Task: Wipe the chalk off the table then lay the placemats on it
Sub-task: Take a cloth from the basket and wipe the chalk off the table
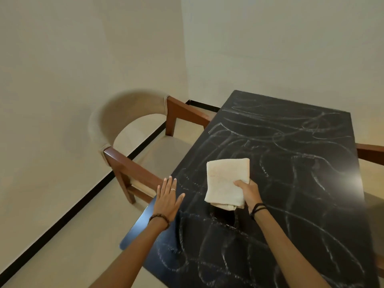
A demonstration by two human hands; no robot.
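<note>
A black table (324, 125) runs from the near edge to the far wall, covered all over in looping white chalk marks (276, 142). My right hand (248, 191) grips a folded cream cloth (225, 181) by its right edge and holds it over the near-middle of the tabletop. A small dark chalk-free patch lies just below the cloth. My left hand (168, 198) rests flat on the table's left edge, fingers spread, holding nothing. No placemats are in view.
A wooden armchair (133, 146) with a beige curved back stands at the table's left side. Another chair's wooden arm (369, 151) shows at the right edge. Cream walls meet in the far corner behind the table.
</note>
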